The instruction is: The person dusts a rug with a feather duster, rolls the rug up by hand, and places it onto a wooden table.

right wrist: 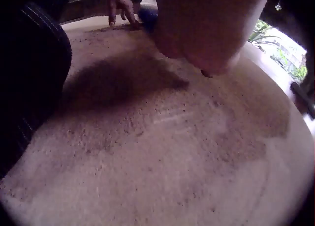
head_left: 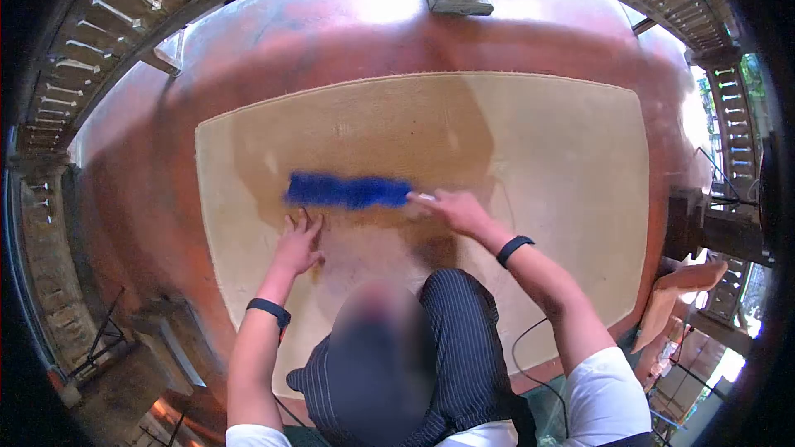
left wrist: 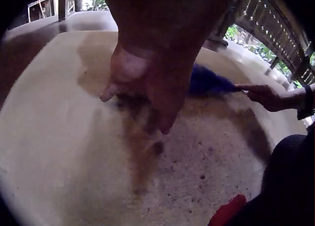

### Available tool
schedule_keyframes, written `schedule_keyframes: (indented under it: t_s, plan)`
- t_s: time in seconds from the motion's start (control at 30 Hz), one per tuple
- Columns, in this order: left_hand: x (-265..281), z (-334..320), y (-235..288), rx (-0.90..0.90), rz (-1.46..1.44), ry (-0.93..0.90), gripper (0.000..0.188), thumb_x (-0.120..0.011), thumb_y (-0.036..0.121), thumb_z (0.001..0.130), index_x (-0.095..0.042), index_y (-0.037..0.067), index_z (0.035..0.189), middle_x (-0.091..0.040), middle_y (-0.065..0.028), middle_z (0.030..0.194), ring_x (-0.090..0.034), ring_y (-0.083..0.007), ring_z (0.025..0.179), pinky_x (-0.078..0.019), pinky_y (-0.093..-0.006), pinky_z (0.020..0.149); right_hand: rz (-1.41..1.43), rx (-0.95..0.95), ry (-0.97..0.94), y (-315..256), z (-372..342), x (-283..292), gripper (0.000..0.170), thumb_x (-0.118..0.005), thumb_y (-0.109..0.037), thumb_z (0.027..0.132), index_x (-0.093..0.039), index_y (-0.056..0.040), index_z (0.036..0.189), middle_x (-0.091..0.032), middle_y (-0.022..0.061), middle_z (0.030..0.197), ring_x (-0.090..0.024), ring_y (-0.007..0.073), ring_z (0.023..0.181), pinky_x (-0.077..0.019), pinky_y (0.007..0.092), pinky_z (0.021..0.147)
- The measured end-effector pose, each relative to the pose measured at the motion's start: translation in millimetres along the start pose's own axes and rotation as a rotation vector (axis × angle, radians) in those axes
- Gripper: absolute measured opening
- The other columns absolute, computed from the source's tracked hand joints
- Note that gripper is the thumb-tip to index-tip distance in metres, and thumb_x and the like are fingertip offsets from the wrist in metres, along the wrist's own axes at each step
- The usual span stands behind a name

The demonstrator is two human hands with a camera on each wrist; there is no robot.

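A blue duster [head_left: 348, 190] is clamped by its handle end in the grip of the right hand [head_left: 462, 213], seemingly so that its fluffy length is left free over the beige rug [head_left: 571, 149], just left of the rug's centre. The left hand [head_left: 300, 247], its grip spread and empty, is rested toward the rug's left edge, probably for balance.

Fluffy blue duster [head_left: 349, 190], approx. horiz. over tan rug [head_left: 571, 182], handle [head_left: 423, 196] R.
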State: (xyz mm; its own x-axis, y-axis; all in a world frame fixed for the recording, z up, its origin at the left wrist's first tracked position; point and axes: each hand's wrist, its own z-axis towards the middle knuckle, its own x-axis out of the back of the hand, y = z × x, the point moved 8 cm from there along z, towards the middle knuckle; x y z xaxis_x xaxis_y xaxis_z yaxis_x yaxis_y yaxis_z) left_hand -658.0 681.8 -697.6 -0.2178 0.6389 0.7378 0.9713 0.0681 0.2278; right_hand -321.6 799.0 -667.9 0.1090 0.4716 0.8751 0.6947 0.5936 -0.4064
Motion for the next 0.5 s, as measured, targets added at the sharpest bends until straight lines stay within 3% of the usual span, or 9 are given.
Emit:
schedule_keyframes:
  t_s: [0.03,0.07,0.17,0.27,0.4,0.47,0.5]
  plan:
    - [-11.1,6.2,-0.8,0.03,0.081,-0.116,0.085,-0.08,0.033,0.08,-0.04,0.023,0.155,-0.031,-0.017,0.163,-0.029,-0.0544,0.145,-0.0366,-0.0587,0.114,-0.035,0.036,-0.043,-14.9,8.5,-4.8,0.067,-0.051,-0.009,0.095,-0.039,-0.0394,0.154,-0.066,0.0157,0.097,-0.069,0.0359,0.082,-0.0573,0.0455,0.066]
    - [-10.9,4.9,0.7,0.004,0.105,-0.07,0.094,-0.083,0.032,0.077,-0.035,0.027,0.157,-0.027,-0.0187,0.164,-0.031,-0.0565,0.143,-0.0404,-0.0596,0.111,-0.07,0.073,-0.089,-22.7,13.3,-10.1,0.067,-0.05,-0.01,0.096,-0.038,-0.0397,0.154,-0.065,0.0152,0.096,-0.069,0.0356,0.081,-0.0578,0.0447,0.065]
    - [6.9,-4.7,12.6,-0.016,0.075,-0.043,0.104,-0.085,0.029,0.074,-0.027,0.024,0.16,-0.016,-0.0264,0.165,-0.023,-0.0617,0.143,-0.0359,-0.0568,0.116,-0.087,-0.104,-0.038,12.2,33.4,-8.6,0.065,-0.05,-0.012,0.096,-0.039,-0.0395,0.154,-0.066,0.0144,0.093,-0.069,0.0357,0.076,-0.0579,0.0453,0.063]
    - [-0.9,-1.3,6.6,-0.02,0.063,-0.039,0.106,-0.086,0.03,0.074,-0.025,0.026,0.161,-0.015,-0.0268,0.165,-0.022,-0.0644,0.142,-0.0341,-0.0595,0.117,-0.203,-0.194,0.128,53.8,43.4,29.3,0.062,-0.051,-0.015,0.097,-0.041,-0.0383,0.153,-0.067,0.0152,0.089,-0.068,0.0369,0.071,-0.0565,0.0467,0.061]
    - [-3.9,2.1,3.1,-0.01,0.03,-0.091,0.105,-0.084,0.028,0.076,-0.024,0.026,0.161,-0.013,-0.0275,0.165,-0.018,-0.0645,0.143,-0.031,-0.0597,0.118,0.092,-0.579,0.569,133.7,28.8,63.8,0.054,-0.051,-0.016,0.097,-0.048,-0.0294,0.149,-0.066,0.0169,0.084,-0.066,0.0399,0.071,-0.0527,0.052,0.061]
    - [-2.6,4.3,3.4,0.001,0.006,-0.131,0.104,-0.083,0.028,0.077,-0.023,0.027,0.161,-0.011,-0.0279,0.166,-0.015,-0.064,0.144,-0.0294,-0.059,0.119,0.192,-0.719,0.614,150.3,21.2,63.4,0.054,-0.053,-0.015,0.095,-0.05,-0.0266,0.148,-0.067,0.0169,0.09,-0.066,0.0404,0.076,-0.0525,0.0524,0.066]
    - [-3.5,4.5,0.3,-0.009,0.018,-0.105,0.103,-0.083,0.027,0.077,-0.023,0.028,0.161,-0.012,-0.0266,0.166,-0.017,-0.0628,0.144,-0.0328,-0.0594,0.117,0.216,-0.753,0.529,149.1,16.9,59.9,0.054,-0.054,-0.014,0.094,-0.051,-0.0255,0.147,-0.068,0.0167,0.096,-0.067,0.0404,0.081,-0.053,0.0517,0.07]
